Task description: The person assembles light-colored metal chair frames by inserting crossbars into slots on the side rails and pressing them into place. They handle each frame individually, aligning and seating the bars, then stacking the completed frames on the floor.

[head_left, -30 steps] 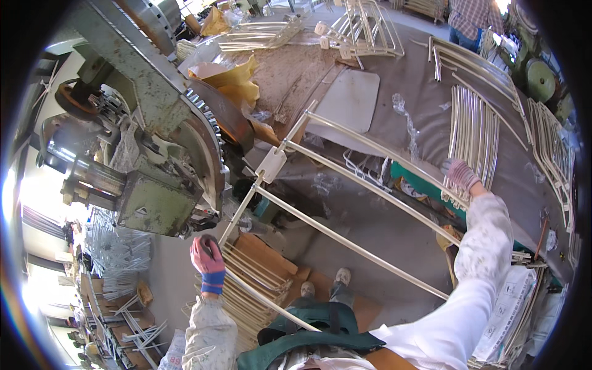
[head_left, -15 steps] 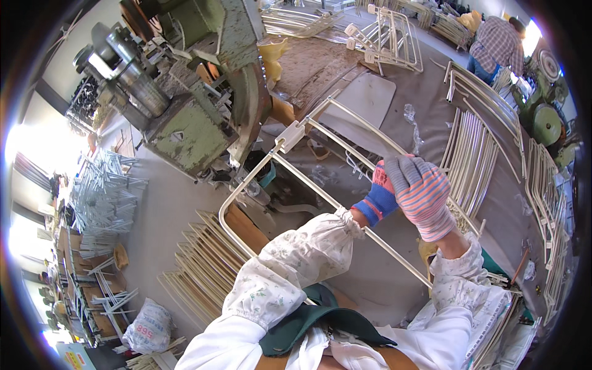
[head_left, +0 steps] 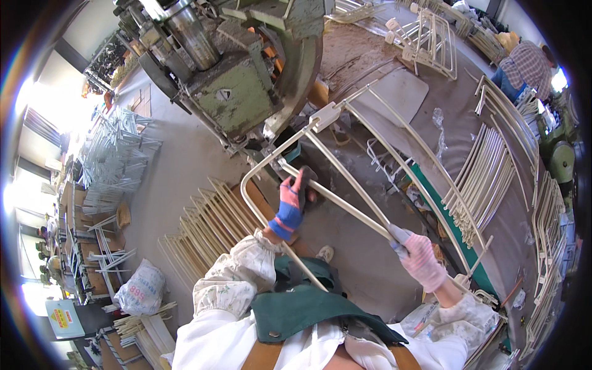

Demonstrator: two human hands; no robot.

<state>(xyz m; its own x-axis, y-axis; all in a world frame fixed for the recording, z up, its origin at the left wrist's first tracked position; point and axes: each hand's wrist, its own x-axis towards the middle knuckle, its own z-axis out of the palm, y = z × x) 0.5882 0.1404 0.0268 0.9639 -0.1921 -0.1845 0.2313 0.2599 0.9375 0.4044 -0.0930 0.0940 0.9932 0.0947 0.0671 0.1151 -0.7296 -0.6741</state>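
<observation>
A cream metal tube slants across my view, its upper-left end flattened. My left hand, in a pink and blue knit glove with a dark palm, is closed round it near that end. My right hand, in a pink and grey glove, grips its lower-right end, where a bar of the cream tubular frame meets it. Whether the right fingers also hold that bar I cannot tell. The frame lies in front of me, with a pale joint block at its far corner. My left forearm passes over its near-left side.
A green press machine stands at the far left. Stacked bent tubes lie at left and right. A bench with a grey cover runs along the right. Another person bends down at the far right.
My hands have moved apart: the left went left toward the tube's upper end, the right came lower and nearer. The tube now slants between them. My view has shifted.
</observation>
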